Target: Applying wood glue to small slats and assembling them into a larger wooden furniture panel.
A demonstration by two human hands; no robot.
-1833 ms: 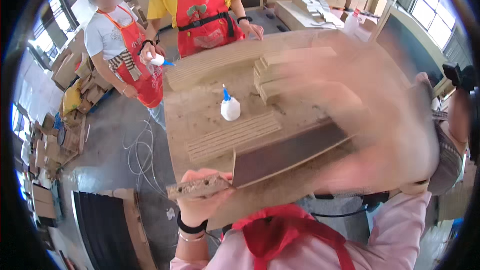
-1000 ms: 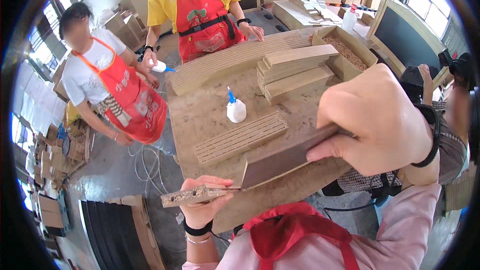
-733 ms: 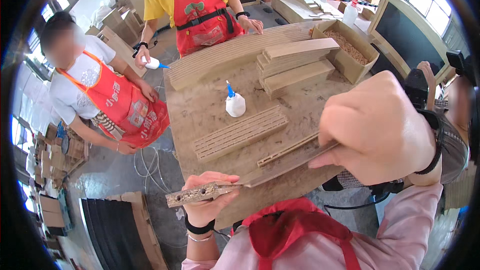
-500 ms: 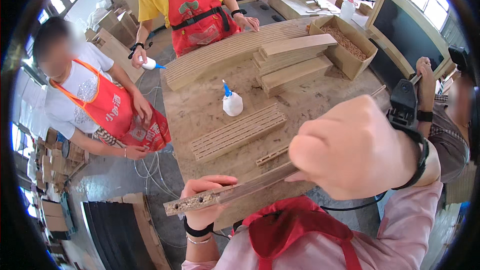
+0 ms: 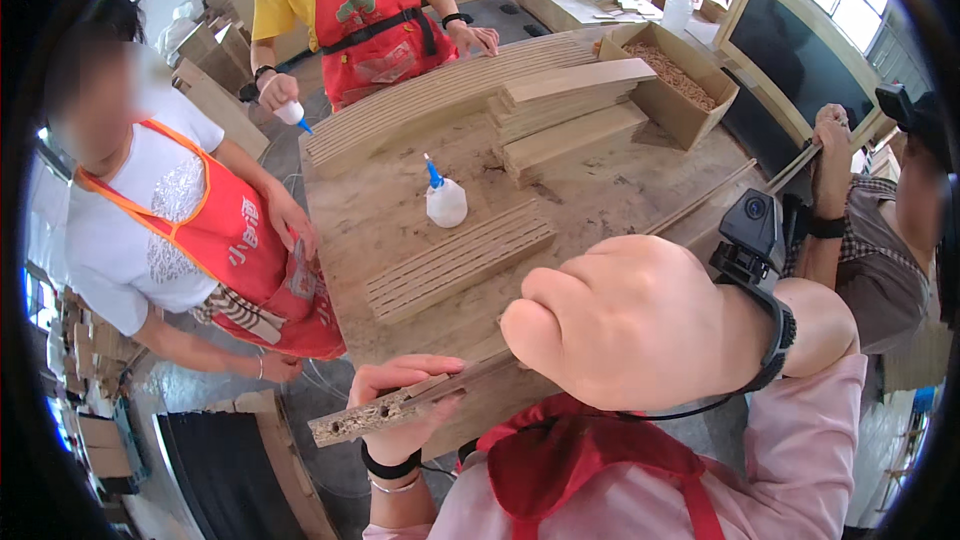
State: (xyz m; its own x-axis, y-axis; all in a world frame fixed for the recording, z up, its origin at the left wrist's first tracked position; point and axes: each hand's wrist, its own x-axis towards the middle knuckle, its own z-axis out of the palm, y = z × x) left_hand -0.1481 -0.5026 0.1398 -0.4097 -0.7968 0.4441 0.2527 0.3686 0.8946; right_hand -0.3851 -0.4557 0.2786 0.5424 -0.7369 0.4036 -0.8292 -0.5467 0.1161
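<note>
Fingers (image 5: 392, 378) of the left hand (image 5: 408, 435) clasp a narrow brown wooden board (image 5: 345, 425) with holes in its rough edge, its end jutting past the counter's (image 5: 375, 210) left edge. Across it, near the front edge, curls the right hand (image 5: 635, 325); its grip is hidden. Beyond sit a slotted tan wooden block (image 5: 460, 262) and a white blue-nozzled bottle (image 5: 447, 204).

Rough, speckled chipboard showing at the end of the board (image 5: 345, 425) in the left hand (image 5: 402, 436)! Matt, scuffed wood across the table (image 5: 385, 190); white plastic on the bottle (image 5: 447, 205), blue plastic on its nozzle (image 5: 434, 174); smooth pale wood on the planks (image 5: 575, 138) toward the far edge, matt cardboard for the box (image 5: 675, 118) at the far right corner.
</note>
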